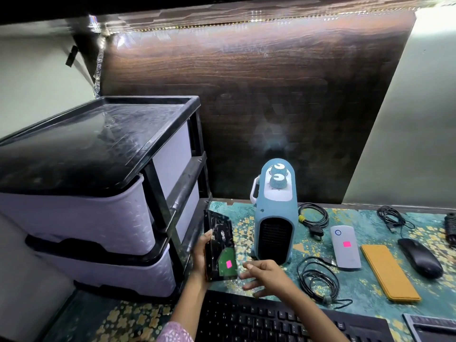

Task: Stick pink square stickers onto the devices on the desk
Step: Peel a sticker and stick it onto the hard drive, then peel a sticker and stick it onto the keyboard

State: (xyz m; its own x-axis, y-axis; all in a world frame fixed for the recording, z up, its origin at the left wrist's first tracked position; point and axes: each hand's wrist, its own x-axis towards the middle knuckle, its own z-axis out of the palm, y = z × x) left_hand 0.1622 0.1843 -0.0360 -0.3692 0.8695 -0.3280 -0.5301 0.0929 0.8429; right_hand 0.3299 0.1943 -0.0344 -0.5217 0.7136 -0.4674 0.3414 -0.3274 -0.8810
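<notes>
My left hand (200, 255) grips a black hard drive (218, 243) from its left edge and holds it upright above the desk. A pink square sticker (229, 264) sits on the drive's green circuit board. Just right of the drive, my right hand (265, 276) hovers with relaxed fingers and holds nothing. A white power bank (345, 248) lies flat to the right with another pink sticker (347, 244) on it. A blue and white heater (274, 213) stands behind my right hand.
A black and white drawer unit (98, 193) fills the left. Coiled black cables (317, 280) lie near the heater. A yellow case (388, 272) and black mouse (422, 257) lie at right. A black keyboard (271, 319) lies along the near edge.
</notes>
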